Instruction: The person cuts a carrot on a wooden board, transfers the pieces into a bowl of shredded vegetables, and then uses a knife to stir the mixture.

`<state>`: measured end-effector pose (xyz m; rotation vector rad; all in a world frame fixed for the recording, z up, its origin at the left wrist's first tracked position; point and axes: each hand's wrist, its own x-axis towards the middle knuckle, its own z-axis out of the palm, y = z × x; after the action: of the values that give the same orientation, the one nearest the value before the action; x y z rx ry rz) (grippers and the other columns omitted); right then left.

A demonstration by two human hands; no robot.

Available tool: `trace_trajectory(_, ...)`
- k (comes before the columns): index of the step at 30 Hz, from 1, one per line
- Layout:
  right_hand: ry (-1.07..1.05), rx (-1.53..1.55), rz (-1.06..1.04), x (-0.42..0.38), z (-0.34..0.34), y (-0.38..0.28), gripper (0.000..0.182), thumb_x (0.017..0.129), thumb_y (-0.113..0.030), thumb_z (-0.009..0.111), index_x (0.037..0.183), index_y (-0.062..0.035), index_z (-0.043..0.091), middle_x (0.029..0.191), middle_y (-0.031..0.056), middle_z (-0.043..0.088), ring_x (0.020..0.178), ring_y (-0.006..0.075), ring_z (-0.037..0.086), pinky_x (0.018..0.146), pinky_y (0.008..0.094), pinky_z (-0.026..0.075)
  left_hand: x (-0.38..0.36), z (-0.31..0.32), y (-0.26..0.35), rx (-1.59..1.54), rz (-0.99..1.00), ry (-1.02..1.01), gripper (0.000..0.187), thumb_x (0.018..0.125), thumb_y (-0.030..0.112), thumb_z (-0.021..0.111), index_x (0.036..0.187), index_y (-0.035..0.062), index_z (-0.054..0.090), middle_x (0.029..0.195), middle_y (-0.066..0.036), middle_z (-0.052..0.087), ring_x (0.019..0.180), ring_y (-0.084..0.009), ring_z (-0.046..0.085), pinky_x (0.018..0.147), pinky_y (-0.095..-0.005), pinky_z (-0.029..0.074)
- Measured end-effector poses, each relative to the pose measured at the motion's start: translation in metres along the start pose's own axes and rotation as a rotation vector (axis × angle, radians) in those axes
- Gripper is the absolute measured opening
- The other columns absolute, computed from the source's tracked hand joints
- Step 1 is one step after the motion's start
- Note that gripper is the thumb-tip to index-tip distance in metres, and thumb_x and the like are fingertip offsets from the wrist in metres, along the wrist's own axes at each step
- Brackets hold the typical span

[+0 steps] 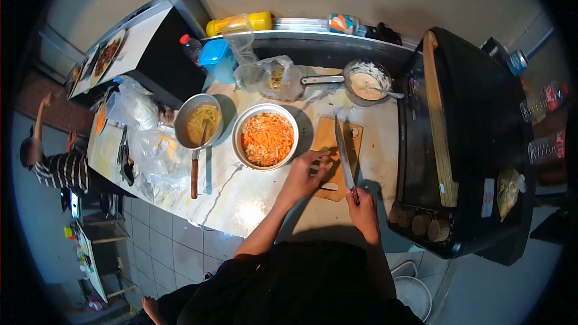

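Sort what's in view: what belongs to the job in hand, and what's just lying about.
Job in hand:
- knife, held in the right hand
- cutting board, under the blade
- bowl of orange shreds, probably, as it stands near the board

Apparently just lying about:
- yellow container
- can on the ledge
- blue-lidded box
- red-capped bottle

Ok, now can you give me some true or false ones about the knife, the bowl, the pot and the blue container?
1. The knife is in the right hand's grip. True.
2. The bowl sits on the cutting board. False: it sits on the counter, beside the board.
3. The bowl holds orange and pale shreds. True.
4. The brown-handled pot has nothing in it. False: it holds pale strips and a utensil.
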<state>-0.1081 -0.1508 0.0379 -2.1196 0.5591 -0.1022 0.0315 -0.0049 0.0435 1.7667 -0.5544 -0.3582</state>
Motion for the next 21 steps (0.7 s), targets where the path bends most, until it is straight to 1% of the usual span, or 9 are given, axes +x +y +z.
trace_trajectory(3,0.012,-0.025,0.055,-0.008,-0.002,0.012,0.032,0.092,-0.027,0.058,0.078,0.0017,0.057,0.065,0.0232,0.055,0.065,0.0439,0.057,0.055,0.0462,0.041,0.012,0.024,-0.015,0.146,0.055,-0.036,0.033,0.081,0.001,0.067,0.113,-0.0024,0.06,0.096,-0.015,0.066,0.084,-0.0239,0.068,0.07,-0.0313,0.055)
trace_trajectory(5,0.031,-0.022,0.066,-0.013,-0.001,0.02,0.031,0.092,-0.027,0.058,0.078,0.0018,0.057,0.065,0.0234,0.056,0.066,0.044,0.057,0.056,0.0467,0.041,0.019,0.037,-0.029,0.253,0.038,0.01,0.032,0.078,0.002,0.07,0.109,-0.0014,0.062,0.095,-0.018,0.067,0.083,-0.0295,0.068,0.073,-0.0351,0.054)
trace_trajectory(6,0.037,-0.028,0.06,-0.014,-0.001,0.023,0.031,0.091,-0.027,0.058,0.079,0.0018,0.057,0.066,0.0235,0.056,0.067,0.0441,0.057,0.056,0.0472,0.041,0.022,0.043,-0.033,0.313,0.106,0.077,0.028,0.077,0.003,0.07,0.105,0.0005,0.064,0.094,-0.019,0.068,0.086,-0.0324,0.067,0.076,-0.0373,0.053)
trace_trajectory(10,0.08,0.019,0.076,-0.016,0.004,0.027,0.031,0.091,-0.026,0.058,0.078,0.0021,0.057,0.066,0.0235,0.056,0.067,0.0442,0.057,0.057,0.0471,0.042,0.024,0.057,-0.039,0.382,0.115,0.142,0.025,0.077,0.004,0.07,0.101,0.0009,0.065,0.095,-0.019,0.068,0.086,-0.0344,0.067,0.074,-0.0382,0.053)
trace_trajectory(12,0.076,0.027,0.084,-0.016,0.005,0.026,0.031,0.091,-0.026,0.059,0.078,0.0021,0.056,0.067,0.0233,0.057,0.069,0.0441,0.058,0.057,0.0466,0.043,0.022,0.058,-0.037,0.356,0.081,0.155,0.022,0.078,0.002,0.066,0.1,0.0016,0.065,0.084,-0.019,0.067,0.077,-0.0367,0.066,0.069,-0.0418,0.051)
trace_trajectory(16,0.008,-0.006,0.106,-0.011,0.007,0.026,0.031,0.091,-0.027,0.058,0.079,0.0017,0.056,0.068,0.023,0.057,0.07,0.0438,0.058,0.058,0.0464,0.043,0.016,0.052,-0.03,0.365,0.099,0.181,0.019,0.08,0.001,0.064,0.099,0.0004,0.065,0.082,-0.019,0.067,0.075,-0.0354,0.066,0.068,-0.0399,0.052)
trace_trajectory(18,0.134,0.05,-0.041,-0.008,0.011,0.024,0.035,0.092,-0.024,0.059,0.071,0.0024,0.05,0.058,0.0214,0.049,0.054,0.0388,0.051,0.05,0.0418,0.036,0.009,0.042,-0.025,0.314,0.056,0.15,0.017,0.082,-0.001,0.062,0.099,-0.0011,0.064,0.082,-0.019,0.067,0.075,-0.0305,0.068,0.065,-0.0365,0.052)
trace_trajectory(19,0.123,0.05,-0.052,-0.007,0.01,0.022,0.035,0.092,-0.024,0.059,0.071,0.0024,0.05,0.058,0.0214,0.049,0.054,0.0388,0.051,0.05,0.0418,0.036,0.006,0.034,-0.017,0.317,0.052,0.165,0.017,0.082,-0.001,0.062,0.099,-0.0011,0.064,0.082,-0.019,0.067,0.075,-0.0305,0.068,0.065,-0.0365,0.052)
trace_trajectory(21,0.013,0.019,0.086,-0.006,0.006,0.017,0.031,0.091,-0.027,0.058,0.079,0.0005,0.056,0.066,0.0221,0.056,0.067,0.0439,0.057,0.057,0.0478,0.041,-0.001,0.012,-0.002,0.23,0.034,0.198,0.016,0.082,-0.004,0.062,0.098,-0.0026,0.064,0.084,-0.019,0.067,0.075,-0.0255,0.069,0.065,-0.033,0.053)
